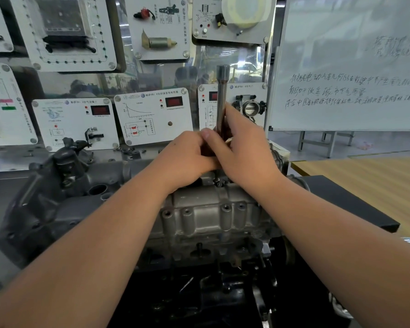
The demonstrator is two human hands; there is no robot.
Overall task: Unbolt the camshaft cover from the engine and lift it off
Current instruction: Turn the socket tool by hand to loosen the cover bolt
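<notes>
The grey cast camshaft cover (208, 216) lies across the top of the engine (57, 209) in the middle of the view, with several bolt holes along its near edge. A long metal socket tool (221, 95) stands upright over the cover's far side, its dark handle hidden between my hands. My left hand (187, 157) grips the lower part of the tool. My right hand (244, 147) wraps round the tool from the right, its fingers lying against the shaft. The tool's lower tip is hidden behind my hands.
A display wall of white training panels (152, 114) stands right behind the engine. A whiteboard (346, 67) with handwriting is at the back right. A wooden table (365, 181) and a black mat (355, 209) lie to the right. Dark engine parts (223, 292) hang below the cover.
</notes>
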